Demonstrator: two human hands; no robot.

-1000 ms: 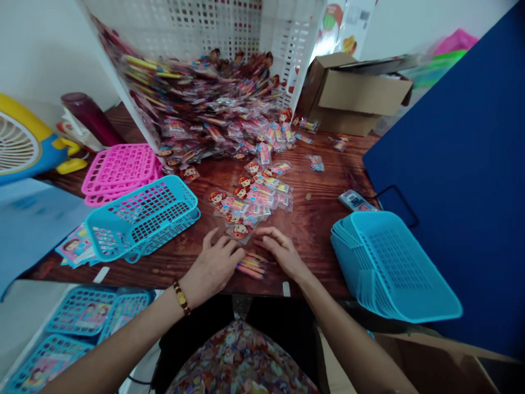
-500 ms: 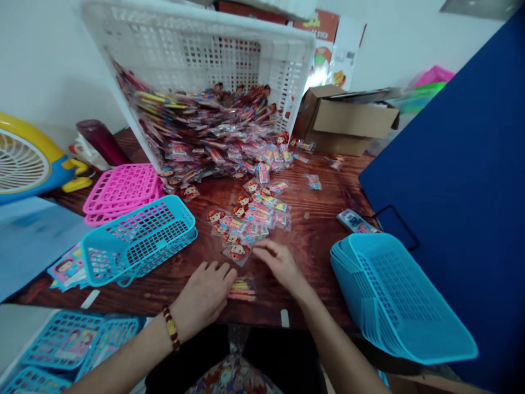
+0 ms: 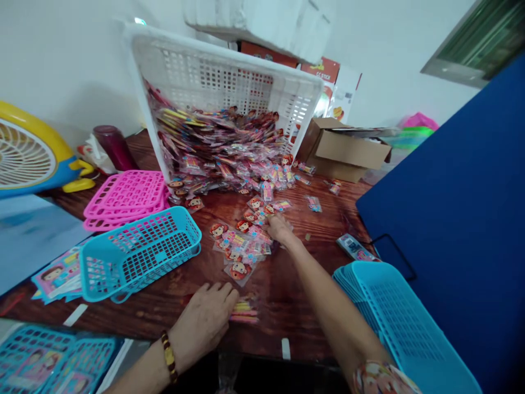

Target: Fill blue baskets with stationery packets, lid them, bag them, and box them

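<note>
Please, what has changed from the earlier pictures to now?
The right hand has moved forward from the near end of the packet pile to its right side; whether it grips a packet is unclear. The left hand stays over one end of the coloured sticks. The pink baskets stayed put.

Crate (image 3: 229, 59): upper centre, packets (image 3: 229, 137) inside it
Loose packets (image 3: 235, 254): middle of the bench (image 3: 279, 301), before the crate
Basket (image 3: 141, 273): left of loose packets
Nested baskets (image 3: 422, 328): lower right
Carton (image 3: 348, 150): right of the crate
</note>
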